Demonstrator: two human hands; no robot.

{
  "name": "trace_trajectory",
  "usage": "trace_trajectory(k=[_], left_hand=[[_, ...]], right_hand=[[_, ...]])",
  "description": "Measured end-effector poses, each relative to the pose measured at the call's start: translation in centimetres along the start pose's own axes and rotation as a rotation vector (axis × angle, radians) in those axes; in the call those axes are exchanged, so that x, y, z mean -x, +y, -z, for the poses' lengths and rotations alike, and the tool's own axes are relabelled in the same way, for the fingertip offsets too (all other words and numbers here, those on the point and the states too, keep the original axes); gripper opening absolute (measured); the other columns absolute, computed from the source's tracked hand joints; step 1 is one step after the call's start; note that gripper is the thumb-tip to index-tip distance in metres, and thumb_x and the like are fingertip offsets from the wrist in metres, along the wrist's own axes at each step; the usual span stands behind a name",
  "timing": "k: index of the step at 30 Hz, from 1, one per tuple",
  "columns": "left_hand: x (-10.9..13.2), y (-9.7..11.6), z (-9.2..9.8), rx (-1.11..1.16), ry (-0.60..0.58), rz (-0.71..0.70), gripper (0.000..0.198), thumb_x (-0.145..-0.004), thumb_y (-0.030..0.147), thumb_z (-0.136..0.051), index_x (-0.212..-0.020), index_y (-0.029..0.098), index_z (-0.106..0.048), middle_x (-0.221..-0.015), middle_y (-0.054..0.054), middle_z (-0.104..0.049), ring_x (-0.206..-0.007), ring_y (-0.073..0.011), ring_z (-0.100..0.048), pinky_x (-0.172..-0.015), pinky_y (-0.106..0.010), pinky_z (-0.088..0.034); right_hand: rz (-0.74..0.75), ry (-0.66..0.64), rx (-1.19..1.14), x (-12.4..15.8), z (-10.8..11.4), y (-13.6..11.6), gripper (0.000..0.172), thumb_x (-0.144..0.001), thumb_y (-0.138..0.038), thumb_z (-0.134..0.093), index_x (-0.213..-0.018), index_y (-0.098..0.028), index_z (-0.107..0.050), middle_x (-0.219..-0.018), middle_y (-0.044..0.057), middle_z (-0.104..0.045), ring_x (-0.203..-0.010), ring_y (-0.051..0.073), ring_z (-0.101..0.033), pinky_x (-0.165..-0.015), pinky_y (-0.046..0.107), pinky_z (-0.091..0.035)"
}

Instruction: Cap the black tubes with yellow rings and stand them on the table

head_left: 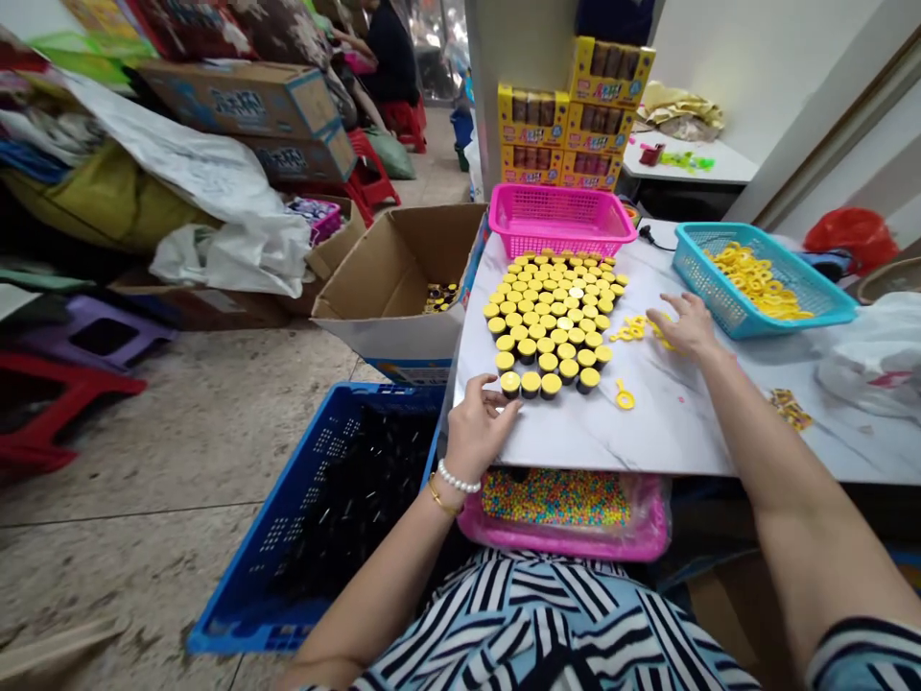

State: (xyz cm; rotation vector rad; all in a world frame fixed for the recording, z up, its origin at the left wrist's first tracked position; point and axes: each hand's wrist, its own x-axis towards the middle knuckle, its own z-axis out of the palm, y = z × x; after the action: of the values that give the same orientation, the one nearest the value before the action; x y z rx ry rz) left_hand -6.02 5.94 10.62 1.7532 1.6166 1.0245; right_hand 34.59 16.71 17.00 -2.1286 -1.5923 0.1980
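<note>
Many small black tubs with yellow lids (551, 312) stand upright, packed together on the table. At the front left corner of this group is my left hand (479, 422), fingers loosely curved and apart, beside the nearest tub (510, 384). I cannot tell whether it touches it. My right hand (687, 326) reaches over a small heap of yellow plastic ring-ended pieces (631, 329), with its fingers spread; some pieces lie partly under the fingers. A single yellow ring piece (625, 395) lies nearer to me, right of the tubs.
Behind the tubs is a pink basket (496, 216); a blue basket (748, 321) of yellow pieces stands right. Below the marble-patterned table (662, 437) sits a pink tray (576, 545) of coloured beads. Left are a blue crate (251, 566) of black pieces and an open carton (389, 274).
</note>
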Motion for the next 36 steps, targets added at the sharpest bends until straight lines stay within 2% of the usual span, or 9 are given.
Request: trace_trajectory(k=[4, 10, 14, 19, 24, 26, 28, 30, 36], left_hand=[[0.8, 0.2, 0.3, 0.046, 0.006, -0.039, 0.045, -0.088, 0.039, -0.075, -0.124, 0.023, -0.052, -0.103, -0.002, -0.075, -0.064, -0.0101, -0.066, -0.069, -0.024, -0.053], [-0.5, 0.3, 0.5, -0.017, -0.025, 0.004, 0.048, -0.081, 0.042, -0.083, -0.110, 0.020, -0.050, -0.082, 0.002, -0.069, -0.064, -0.0115, -0.063, -0.068, -0.026, -0.050], [-2.4, 0.7, 0.0, -0.120, -0.017, -0.044, 0.041, -0.078, 0.034, -0.084, -0.097, 0.021, -0.049, -0.078, 0.003, -0.066, -0.069, -0.0125, -0.061, -0.068, -0.027, -0.047], [-3.5, 1.6, -0.3, -0.131, -0.013, -0.067, 0.042, -0.075, 0.028, -0.085, -0.090, 0.021, -0.046, -0.074, 0.005, -0.062, -0.067, -0.0114, -0.059, -0.067, -0.027, -0.045], [2.4, 1.2, 0.0, -0.031, 0.093, -0.206, 0.024, -0.092, 0.036, -0.071, -0.097, 0.021, -0.052, -0.074, 0.005, -0.063, -0.059, -0.0077, -0.055, -0.061, -0.024, -0.046], [5.9, 0.2, 0.2, -0.068, -0.059, -0.378, 0.017, -0.098, 0.037, -0.063, -0.099, 0.020, -0.059, -0.077, 0.002, -0.067, -0.063, -0.0087, -0.059, -0.062, -0.023, -0.048], [8.5, -1.4, 0.4, -0.151, -0.380, -0.517, 0.016, -0.100, 0.036, -0.059, -0.100, 0.020, -0.065, -0.084, -0.002, -0.071, -0.072, -0.0107, -0.065, -0.069, -0.024, -0.052], [9.6, -3.3, 0.4, -0.267, -0.626, -0.503, 0.018, -0.100, 0.033, -0.059, -0.103, 0.018, -0.070, -0.095, -0.007, -0.074, -0.086, -0.0152, -0.070, -0.079, -0.027, -0.057], [7.1, -6.5, -2.5, -0.537, -0.597, -0.241, 0.041, -0.096, 0.031, -0.066, -0.128, 0.007, -0.068, -0.123, -0.022, -0.072, -0.117, -0.0317, -0.068, -0.105, -0.046, -0.055]], right_hand=[[-0.011, -0.178, 0.164, -2.5, -2.2, 1.6, 0.076, -0.088, -0.075, -0.052, -0.149, -0.030, -0.058, -0.162, 0.017, -0.039, -0.150, 0.043, -0.035, -0.120, 0.073, -0.025], [0.245, -0.279, 0.227, 2.7, -2.6, 3.6, 0.060, -0.095, -0.061, -0.051, -0.148, -0.033, -0.060, -0.162, 0.012, -0.043, -0.150, 0.035, -0.039, -0.123, 0.060, -0.029], [0.493, -0.194, 0.142, 5.9, -1.2, 2.7, 0.051, -0.096, -0.049, -0.058, -0.140, -0.025, -0.067, -0.153, 0.013, -0.054, -0.136, 0.023, -0.055, -0.120, 0.042, -0.036], [0.509, 0.065, 0.040, 11.1, -0.9, -0.2, 0.046, -0.097, -0.053, -0.059, -0.123, -0.019, -0.076, -0.121, 0.012, -0.073, -0.114, 0.018, -0.064, -0.106, 0.031, -0.045], [0.595, 0.163, 0.234, 18.3, -2.6, -1.1, 0.045, -0.094, -0.056, -0.062, -0.112, -0.020, -0.079, -0.110, 0.012, -0.073, -0.100, 0.023, -0.062, -0.093, 0.037, -0.048], [0.650, 0.154, 0.257, 20.9, -3.0, -0.8, 0.044, -0.092, -0.055, -0.064, -0.114, -0.019, -0.077, -0.113, 0.012, -0.072, -0.100, 0.024, -0.061, -0.091, 0.037, -0.048], [0.670, 0.147, 0.226, 22.5, -3.1, -0.4, 0.042, -0.091, -0.054, -0.067, -0.112, -0.018, -0.074, -0.112, 0.012, -0.073, -0.100, 0.024, -0.061, -0.089, 0.037, -0.048], [0.655, 0.132, 0.197, 23.1, -3.2, -0.1, 0.041, -0.090, -0.057, -0.068, -0.105, -0.019, -0.072, -0.109, 0.011, -0.072, -0.100, 0.023, -0.062, -0.089, 0.037, -0.050], [0.433, 0.129, 0.149, 21.2, -4.4, -0.7, 0.049, -0.088, -0.066, -0.066, -0.083, -0.018, -0.061, -0.089, 0.010, -0.066, -0.097, 0.020, -0.062, -0.087, 0.035, -0.049]])
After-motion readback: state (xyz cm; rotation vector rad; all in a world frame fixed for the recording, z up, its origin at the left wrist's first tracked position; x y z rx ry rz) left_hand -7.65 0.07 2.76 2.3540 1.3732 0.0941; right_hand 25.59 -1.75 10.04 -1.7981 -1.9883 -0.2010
